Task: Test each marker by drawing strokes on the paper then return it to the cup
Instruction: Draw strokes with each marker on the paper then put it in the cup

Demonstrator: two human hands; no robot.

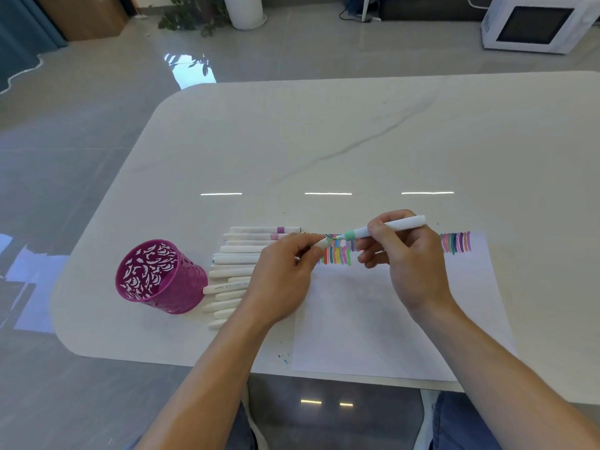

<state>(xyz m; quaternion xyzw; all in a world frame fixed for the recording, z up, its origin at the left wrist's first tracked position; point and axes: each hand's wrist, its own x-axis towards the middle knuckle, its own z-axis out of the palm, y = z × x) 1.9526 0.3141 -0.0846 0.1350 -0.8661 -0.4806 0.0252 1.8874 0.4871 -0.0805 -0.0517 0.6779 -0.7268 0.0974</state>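
My right hand [406, 254] grips a white marker [394, 226] with a mint-green band, its tip pointing left above the paper. My left hand [285, 267] pinches the marker's white cap [324, 243] just left of that tip; cap and tip are nearly touching. The white paper [389, 319] lies at the table's near edge, with a row of short coloured strokes [454, 243] along its top. A row of several white markers [240, 264] lies left of the paper, partly under my left hand. The purple cut-out cup [159, 277] stands at the left and looks empty.
The white marble table [357, 141] stretches far beyond the paper. Small ink spots [285, 357] mark the table by the paper's lower left corner. A white microwave [535, 24] and a potted plant [243, 11] stand on the floor beyond.
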